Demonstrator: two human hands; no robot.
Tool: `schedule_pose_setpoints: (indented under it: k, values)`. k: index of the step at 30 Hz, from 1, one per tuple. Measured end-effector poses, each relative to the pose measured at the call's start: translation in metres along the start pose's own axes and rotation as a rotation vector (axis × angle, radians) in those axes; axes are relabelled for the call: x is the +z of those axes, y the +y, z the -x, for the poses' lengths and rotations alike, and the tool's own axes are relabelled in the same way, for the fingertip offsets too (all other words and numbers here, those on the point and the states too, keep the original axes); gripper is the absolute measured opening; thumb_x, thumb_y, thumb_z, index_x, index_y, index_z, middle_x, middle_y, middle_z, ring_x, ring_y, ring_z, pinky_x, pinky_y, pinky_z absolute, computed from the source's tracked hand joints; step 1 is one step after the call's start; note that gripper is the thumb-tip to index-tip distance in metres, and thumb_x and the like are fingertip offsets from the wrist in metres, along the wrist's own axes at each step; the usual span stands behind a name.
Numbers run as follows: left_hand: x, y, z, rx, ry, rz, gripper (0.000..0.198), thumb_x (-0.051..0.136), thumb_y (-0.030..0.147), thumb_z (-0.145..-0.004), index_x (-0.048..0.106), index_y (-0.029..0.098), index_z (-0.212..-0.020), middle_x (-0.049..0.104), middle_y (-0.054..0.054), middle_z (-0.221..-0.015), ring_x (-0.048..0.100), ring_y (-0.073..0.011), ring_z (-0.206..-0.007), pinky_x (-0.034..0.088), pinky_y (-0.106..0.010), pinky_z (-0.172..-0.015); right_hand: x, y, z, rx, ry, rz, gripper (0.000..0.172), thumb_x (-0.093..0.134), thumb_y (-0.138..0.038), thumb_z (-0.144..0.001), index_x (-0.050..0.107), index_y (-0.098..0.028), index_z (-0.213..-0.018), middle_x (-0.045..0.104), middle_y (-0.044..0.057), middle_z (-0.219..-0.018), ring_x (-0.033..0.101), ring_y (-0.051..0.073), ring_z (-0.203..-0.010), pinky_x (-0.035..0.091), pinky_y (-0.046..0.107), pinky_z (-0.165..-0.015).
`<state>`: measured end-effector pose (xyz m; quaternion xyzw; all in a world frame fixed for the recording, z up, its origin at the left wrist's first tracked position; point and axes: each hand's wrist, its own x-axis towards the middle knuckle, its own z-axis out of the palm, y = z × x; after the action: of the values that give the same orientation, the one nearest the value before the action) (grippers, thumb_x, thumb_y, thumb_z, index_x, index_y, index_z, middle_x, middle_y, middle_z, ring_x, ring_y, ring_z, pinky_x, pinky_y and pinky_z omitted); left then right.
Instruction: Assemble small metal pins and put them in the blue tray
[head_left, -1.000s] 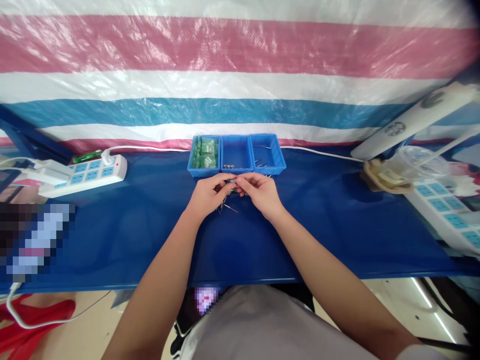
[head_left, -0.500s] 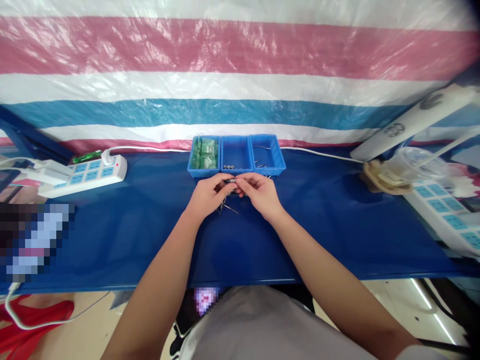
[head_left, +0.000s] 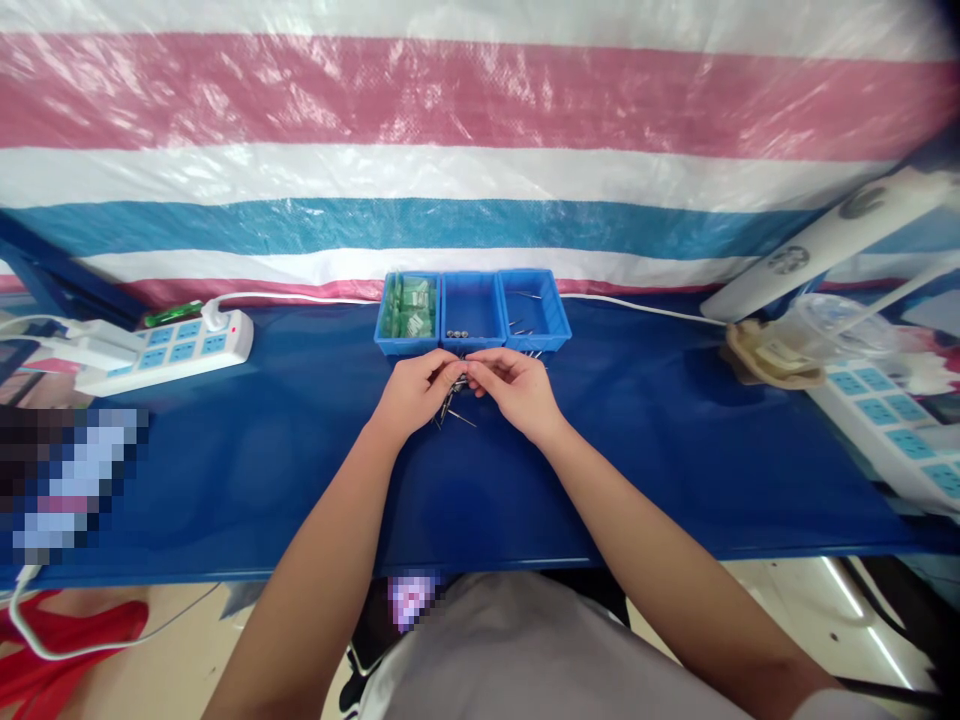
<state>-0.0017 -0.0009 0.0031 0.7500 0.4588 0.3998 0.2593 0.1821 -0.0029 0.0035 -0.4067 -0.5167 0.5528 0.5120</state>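
Observation:
My left hand [head_left: 422, 388] and my right hand [head_left: 516, 387] meet fingertip to fingertip in front of the blue bins. Both are closed in a pinch, and a small metallic piece shows between them, too small and covered to name. Under and beside the fingers lie several thin metal rods [head_left: 462, 418] on the blue table. More thin rod ends poke out behind my right hand. The left bin [head_left: 409, 348] holds green packets [head_left: 415, 305]. A few small round metal parts [head_left: 457, 334] sit in the middle bin [head_left: 472, 290]. Thin rods lie in the right bin [head_left: 555, 335].
White power strips stand at the left [head_left: 172, 350] and at the right edge [head_left: 885, 420]. A clear plastic cup [head_left: 832, 325] and a white tube [head_left: 810, 245] are at the right. A striped sheet [head_left: 480, 100] hangs behind the table [head_left: 645, 480].
My fingertips have drawn closer together over the small piece, and my right hand has shifted slightly left. Less of the piece shows now. The bins have not moved.

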Motion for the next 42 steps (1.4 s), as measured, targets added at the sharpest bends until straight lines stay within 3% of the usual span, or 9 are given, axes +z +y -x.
schedule_pose_setpoints:
  k: [6,10,17,23,33,42]
  values:
    - [0.005,-0.003,0.0008,0.057,0.081,0.039,0.029,0.069,0.038,-0.094,0.072,0.021,-0.118,0.064,0.005,-0.066,0.057,-0.0086,-0.057,0.048,-0.02,-0.063,-0.0023,-0.0019,-0.0017,0.042,0.043,-0.033,0.038,0.084,-0.052,-0.075,0.077,-0.018,-0.09,0.073,0.002,-0.071,0.065,0.013,-0.062,0.058,0.028,-0.059]
    - [0.0053,-0.0046,-0.0006,0.071,0.088,0.026,0.021,0.066,0.036,-0.096,0.075,0.021,-0.109,0.067,0.003,-0.07,0.057,-0.0086,-0.058,0.048,-0.02,-0.062,-0.0018,-0.0008,-0.002,0.047,0.036,-0.043,0.037,0.085,-0.051,-0.074,0.077,-0.018,-0.089,0.074,0.002,-0.072,0.065,0.013,-0.062,0.058,0.028,-0.058]
    - [0.0005,-0.0013,-0.0012,0.035,0.04,0.011,0.027,0.061,0.041,-0.099,0.075,0.017,-0.096,0.074,-0.001,-0.078,0.064,-0.0104,-0.064,0.049,-0.021,-0.064,0.0018,-0.0008,-0.0001,0.035,0.027,-0.053,0.038,0.087,-0.049,-0.072,0.077,-0.018,-0.092,0.074,0.002,-0.073,0.068,0.015,-0.066,0.059,0.029,-0.059]
    - [0.0033,-0.0013,-0.0005,0.053,0.08,0.016,0.029,0.071,0.041,-0.092,0.076,0.021,-0.112,0.069,0.002,-0.071,0.058,-0.0087,-0.058,0.049,-0.02,-0.062,-0.0006,-0.0009,-0.0014,0.044,0.055,-0.054,0.037,0.085,-0.051,-0.074,0.077,-0.018,-0.089,0.074,0.002,-0.071,0.065,0.013,-0.06,0.058,0.028,-0.059]
    - [0.0019,-0.0024,-0.0007,0.029,0.049,-0.006,0.029,0.061,0.042,-0.099,0.075,0.018,-0.098,0.073,-0.001,-0.076,0.062,-0.0105,-0.062,0.05,-0.021,-0.064,0.002,0.0001,0.0003,0.036,0.035,-0.056,0.039,0.087,-0.05,-0.071,0.076,-0.019,-0.093,0.074,0.002,-0.075,0.068,0.015,-0.066,0.058,0.029,-0.059]
    - [0.0068,-0.0044,-0.0005,0.063,0.097,0.021,0.026,0.069,0.038,-0.094,0.075,0.022,-0.113,0.065,0.003,-0.067,0.056,-0.0091,-0.057,0.049,-0.021,-0.061,-0.0003,0.0005,-0.0016,0.048,0.06,-0.046,0.039,0.085,-0.054,-0.073,0.076,-0.019,-0.09,0.072,0.001,-0.071,0.064,0.013,-0.06,0.057,0.029,-0.059]
